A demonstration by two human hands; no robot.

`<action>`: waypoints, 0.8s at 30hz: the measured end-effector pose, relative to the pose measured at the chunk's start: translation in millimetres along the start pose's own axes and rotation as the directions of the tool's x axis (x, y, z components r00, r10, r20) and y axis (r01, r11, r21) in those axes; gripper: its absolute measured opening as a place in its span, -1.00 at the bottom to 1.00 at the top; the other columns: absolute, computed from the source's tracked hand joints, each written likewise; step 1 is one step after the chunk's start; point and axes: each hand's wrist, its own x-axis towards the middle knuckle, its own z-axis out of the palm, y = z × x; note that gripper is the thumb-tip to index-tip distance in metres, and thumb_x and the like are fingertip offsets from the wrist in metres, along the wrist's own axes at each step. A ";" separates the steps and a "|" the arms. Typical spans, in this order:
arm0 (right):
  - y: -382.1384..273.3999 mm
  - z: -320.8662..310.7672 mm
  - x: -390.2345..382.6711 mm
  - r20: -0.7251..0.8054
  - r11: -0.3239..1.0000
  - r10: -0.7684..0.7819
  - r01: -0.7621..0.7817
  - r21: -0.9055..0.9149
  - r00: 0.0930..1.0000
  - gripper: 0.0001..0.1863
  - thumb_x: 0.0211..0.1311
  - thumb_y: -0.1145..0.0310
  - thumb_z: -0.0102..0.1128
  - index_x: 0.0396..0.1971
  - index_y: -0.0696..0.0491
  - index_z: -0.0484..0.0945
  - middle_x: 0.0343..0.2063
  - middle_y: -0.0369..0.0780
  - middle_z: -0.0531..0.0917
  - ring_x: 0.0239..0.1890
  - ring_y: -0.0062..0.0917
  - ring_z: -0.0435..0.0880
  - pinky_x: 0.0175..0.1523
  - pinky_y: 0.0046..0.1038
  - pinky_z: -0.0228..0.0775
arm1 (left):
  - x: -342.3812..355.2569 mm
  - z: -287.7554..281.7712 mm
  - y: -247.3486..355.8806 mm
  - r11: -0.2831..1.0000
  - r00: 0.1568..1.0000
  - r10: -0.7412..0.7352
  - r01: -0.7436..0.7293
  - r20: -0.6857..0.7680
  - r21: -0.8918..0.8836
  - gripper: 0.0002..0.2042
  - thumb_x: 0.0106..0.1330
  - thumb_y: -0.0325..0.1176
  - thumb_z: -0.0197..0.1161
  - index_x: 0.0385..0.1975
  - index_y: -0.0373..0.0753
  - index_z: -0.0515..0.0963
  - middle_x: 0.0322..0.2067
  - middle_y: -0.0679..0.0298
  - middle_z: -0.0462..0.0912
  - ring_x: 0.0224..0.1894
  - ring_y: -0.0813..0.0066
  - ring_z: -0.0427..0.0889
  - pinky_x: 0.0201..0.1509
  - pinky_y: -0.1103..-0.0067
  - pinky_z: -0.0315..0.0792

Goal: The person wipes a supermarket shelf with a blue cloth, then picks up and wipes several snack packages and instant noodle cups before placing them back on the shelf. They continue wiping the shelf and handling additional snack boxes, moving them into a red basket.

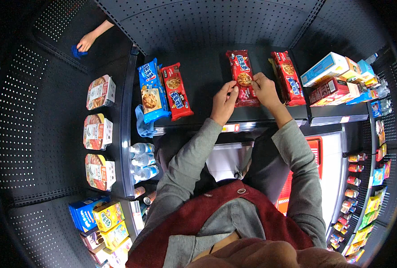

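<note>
A red cookie packet [241,67] lies lengthwise on the dark shelf in front of me, a round cookie pictured at its middle. At its left edge is my left hand [224,102], thumb and fingers drawn together on the wrapper. My right hand [265,90] has its fingers curled and pinches at the packet's right edge; the exact grip is partly hidden by the fingers. Further right lies a second red cookie packet [288,78], with a yellowish one partly behind it. To the left lie a red cookie packet [177,91] and a blue cookie packet [153,91] side by side.
A blue cloth [144,121] hangs at the shelf's front left corner. Cartons [325,69] stand on the right. Several packed trays [101,92] line the left shelf, above boxes [109,215]. Another person's hand [87,42] holds a blue cloth. A red basket [284,196] is below.
</note>
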 end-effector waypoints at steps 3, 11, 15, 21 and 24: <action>1.2 -1.5 -1.5 -0.002 0.999 0.006 -0.006 -0.035 1.000 -0.81 0.32 0.40 0.27 -0.22 0.21 0.53 -0.41 0.01 0.71 -0.29 -0.16 0.77 -0.21 -0.32 0.56 | 0.7 2.1 -2.5 0.999 0.997 0.051 -0.050 -0.055 0.005 -0.58 0.53 -0.19 0.11 0.17 -0.41 0.49 -0.04 -0.03 0.69 -0.04 0.33 0.69 -0.02 0.48 0.53; 3.4 -10.3 -6.0 0.100 0.993 0.064 -0.053 -0.103 0.993 -0.67 0.44 0.23 0.15 -0.08 0.21 0.63 -0.25 0.09 0.72 -0.14 -0.09 0.74 -0.04 -0.29 0.55 | -2.8 1.9 0.5 0.972 0.991 -0.131 0.130 0.012 -0.197 -0.43 0.57 0.02 0.00 0.28 -0.38 0.42 0.21 0.05 0.54 0.26 0.31 0.49 0.29 0.41 0.39; 3.2 -9.1 -4.1 0.161 0.990 0.127 -0.115 -0.076 0.979 -0.64 0.44 0.21 0.13 -0.06 0.22 0.63 -0.24 0.11 0.70 -0.13 -0.05 0.73 -0.03 -0.26 0.53 | -1.2 -2.2 2.3 0.973 0.989 -0.139 0.147 0.054 -0.176 -0.37 0.54 0.12 -0.02 0.28 -0.36 0.44 0.22 0.05 0.53 0.24 0.29 0.50 0.28 0.36 0.39; 6.7 -7.0 -4.1 0.147 0.994 0.086 -0.074 -0.081 0.985 -0.64 0.44 0.20 0.14 -0.08 0.22 0.63 -0.24 0.11 0.70 -0.14 -0.05 0.73 -0.04 -0.27 0.54 | 0.2 -3.8 0.4 0.982 0.991 -0.120 0.128 0.065 -0.140 -0.38 0.53 0.11 0.00 0.26 -0.36 0.46 0.22 0.10 0.54 0.23 0.32 0.51 0.25 0.38 0.41; 8.3 -2.9 -4.7 0.089 0.997 0.067 -0.064 -0.043 0.994 -0.68 0.38 0.16 0.19 -0.17 0.14 0.66 -0.26 0.10 0.70 -0.13 0.02 0.68 -0.04 -0.14 0.53 | 1.0 -2.2 -0.2 0.967 0.988 -0.148 0.152 0.032 -0.205 -0.41 0.54 0.07 0.02 0.27 -0.36 0.46 0.21 0.11 0.54 0.22 0.34 0.51 0.24 0.40 0.42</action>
